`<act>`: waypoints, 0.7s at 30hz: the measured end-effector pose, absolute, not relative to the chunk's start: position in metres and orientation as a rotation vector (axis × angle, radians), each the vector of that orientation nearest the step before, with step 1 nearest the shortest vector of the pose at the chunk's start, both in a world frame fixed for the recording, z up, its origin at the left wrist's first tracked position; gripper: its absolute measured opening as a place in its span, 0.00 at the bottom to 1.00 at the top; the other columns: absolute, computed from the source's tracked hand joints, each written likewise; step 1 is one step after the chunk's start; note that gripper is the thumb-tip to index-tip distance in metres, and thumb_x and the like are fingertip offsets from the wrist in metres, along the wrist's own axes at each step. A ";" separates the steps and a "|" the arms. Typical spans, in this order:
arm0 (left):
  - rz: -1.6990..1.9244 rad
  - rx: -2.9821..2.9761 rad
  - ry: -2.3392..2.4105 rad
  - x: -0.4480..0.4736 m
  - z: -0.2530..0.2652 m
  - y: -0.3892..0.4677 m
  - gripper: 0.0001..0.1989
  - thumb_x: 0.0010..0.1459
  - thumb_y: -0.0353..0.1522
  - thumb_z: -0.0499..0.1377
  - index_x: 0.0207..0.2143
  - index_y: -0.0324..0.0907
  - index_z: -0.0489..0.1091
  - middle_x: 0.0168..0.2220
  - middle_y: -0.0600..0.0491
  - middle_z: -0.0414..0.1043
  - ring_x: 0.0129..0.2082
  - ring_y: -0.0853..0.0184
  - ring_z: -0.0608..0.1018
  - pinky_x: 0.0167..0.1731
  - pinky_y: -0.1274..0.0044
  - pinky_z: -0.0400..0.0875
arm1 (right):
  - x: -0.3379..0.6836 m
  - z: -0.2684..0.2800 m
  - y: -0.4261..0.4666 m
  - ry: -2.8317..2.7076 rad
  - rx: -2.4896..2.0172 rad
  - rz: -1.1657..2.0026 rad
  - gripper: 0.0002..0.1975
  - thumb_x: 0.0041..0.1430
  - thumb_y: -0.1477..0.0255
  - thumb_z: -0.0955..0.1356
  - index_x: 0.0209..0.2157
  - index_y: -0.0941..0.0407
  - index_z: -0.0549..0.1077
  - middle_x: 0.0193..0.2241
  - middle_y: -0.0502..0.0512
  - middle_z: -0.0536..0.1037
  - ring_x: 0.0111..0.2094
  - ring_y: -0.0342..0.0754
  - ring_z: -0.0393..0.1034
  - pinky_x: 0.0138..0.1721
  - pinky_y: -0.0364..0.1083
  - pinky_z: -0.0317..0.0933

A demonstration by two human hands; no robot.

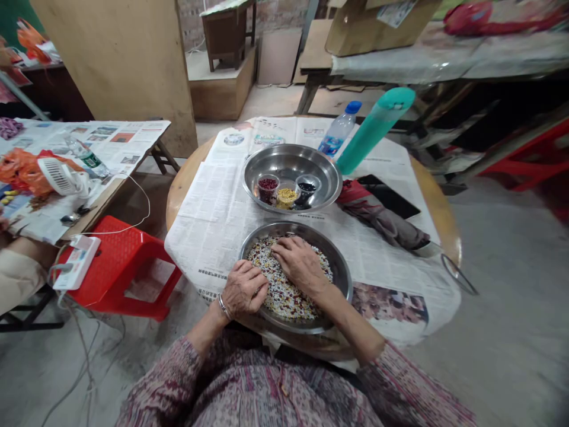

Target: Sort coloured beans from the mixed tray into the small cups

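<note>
A steel basin [341, 279] in front of me holds a layer of mixed beans and grains [284, 295], white, yellow and dark red. My right hand [299, 262] reaches into the mix, its fingers bent down together; whatever the fingertips pinch is hidden. At the basin's left rim rests my left hand [246, 286], curled closed, and its contents cannot be seen. Behind stands a second steel basin [292, 155] with three clear cups inside: one of dark red beans [268, 185], one of yellow beans [287, 197] and one of black beans [306, 187].
Newspaper [204, 207] covers the round table. Near its back right stand a water bottle [338, 130] and a teal cylinder [376, 129]; a folded umbrella [384, 219] lies beside a dark flat object [391, 197]. A red stool [128, 267] with a power strip [77, 264] stands left.
</note>
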State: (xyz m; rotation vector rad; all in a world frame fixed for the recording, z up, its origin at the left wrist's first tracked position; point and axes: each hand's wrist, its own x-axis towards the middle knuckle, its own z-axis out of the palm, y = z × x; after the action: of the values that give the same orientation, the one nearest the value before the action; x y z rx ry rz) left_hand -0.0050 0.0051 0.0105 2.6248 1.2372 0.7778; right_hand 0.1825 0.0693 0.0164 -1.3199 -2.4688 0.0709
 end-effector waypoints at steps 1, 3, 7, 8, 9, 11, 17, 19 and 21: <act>0.766 2.627 1.238 -0.005 0.010 0.005 0.12 0.63 0.31 0.50 0.29 0.42 0.69 0.28 0.52 0.68 0.34 0.65 0.69 0.46 0.68 0.64 | 0.190 0.015 0.069 -2.457 -1.378 0.034 0.10 0.64 0.72 0.63 0.41 0.54 0.76 0.44 0.58 0.77 0.45 0.54 0.64 0.43 0.50 0.61; 0.762 2.617 1.240 -0.005 0.010 0.005 0.13 0.64 0.32 0.49 0.29 0.42 0.70 0.27 0.52 0.69 0.34 0.65 0.70 0.46 0.68 0.64 | 0.208 0.013 0.063 -2.413 -1.474 -0.009 0.11 0.64 0.73 0.63 0.41 0.54 0.76 0.44 0.58 0.77 0.45 0.53 0.65 0.42 0.49 0.61; 0.816 2.566 1.224 -0.005 0.009 0.004 0.11 0.63 0.31 0.51 0.36 0.42 0.73 0.33 0.52 0.75 0.36 0.65 0.72 0.48 0.67 0.64 | 0.230 0.010 0.036 -2.368 -1.492 0.076 0.11 0.64 0.74 0.62 0.42 0.56 0.75 0.42 0.59 0.77 0.44 0.52 0.68 0.45 0.49 0.64; 0.833 2.555 1.219 -0.004 0.009 0.004 0.11 0.63 0.31 0.51 0.38 0.42 0.73 0.35 0.52 0.76 0.37 0.65 0.73 0.49 0.67 0.64 | 0.230 0.010 0.028 -2.370 -1.459 0.127 0.11 0.64 0.74 0.62 0.43 0.55 0.75 0.41 0.59 0.76 0.44 0.52 0.68 0.46 0.50 0.65; 0.846 2.546 1.219 -0.004 0.009 0.004 0.11 0.63 0.31 0.51 0.40 0.43 0.73 0.38 0.52 0.77 0.38 0.65 0.73 0.50 0.66 0.64 | 0.227 0.010 0.021 -2.374 -1.417 0.182 0.11 0.65 0.73 0.62 0.43 0.54 0.74 0.41 0.58 0.76 0.45 0.51 0.69 0.46 0.50 0.66; 0.855 2.535 1.225 -0.004 0.009 0.004 0.12 0.63 0.31 0.51 0.43 0.43 0.73 0.42 0.51 0.77 0.40 0.65 0.74 0.50 0.66 0.64 | 0.216 0.011 0.011 -2.396 -1.321 0.277 0.11 0.65 0.71 0.62 0.45 0.53 0.73 0.43 0.58 0.75 0.46 0.51 0.69 0.46 0.50 0.67; 0.820 2.521 1.252 -0.004 0.012 0.003 0.14 0.64 0.31 0.50 0.48 0.42 0.70 0.46 0.49 0.75 0.44 0.63 0.74 0.51 0.65 0.64 | 0.195 0.015 0.023 -2.486 -1.251 0.233 0.11 0.66 0.72 0.61 0.44 0.53 0.73 0.42 0.58 0.74 0.45 0.51 0.68 0.45 0.50 0.66; 0.818 2.514 1.255 -0.004 0.012 0.003 0.13 0.64 0.31 0.50 0.48 0.42 0.70 0.44 0.49 0.75 0.43 0.62 0.74 0.50 0.66 0.64 | 0.202 0.015 0.031 -2.455 -1.349 0.169 0.11 0.65 0.74 0.61 0.40 0.53 0.74 0.39 0.58 0.75 0.44 0.51 0.68 0.43 0.48 0.65; 0.821 2.507 1.253 -0.004 0.012 0.003 0.12 0.64 0.31 0.50 0.46 0.42 0.71 0.41 0.49 0.75 0.42 0.63 0.73 0.49 0.66 0.65 | 0.212 0.014 0.035 -2.423 -1.448 0.134 0.10 0.64 0.75 0.61 0.37 0.54 0.74 0.36 0.57 0.75 0.42 0.50 0.69 0.41 0.46 0.64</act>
State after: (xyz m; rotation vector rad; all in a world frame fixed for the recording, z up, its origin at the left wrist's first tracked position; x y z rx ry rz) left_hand -0.0044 0.0031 0.0118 2.5068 1.2525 0.8211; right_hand 0.2115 0.0346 0.0141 -1.4481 -2.4235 0.1341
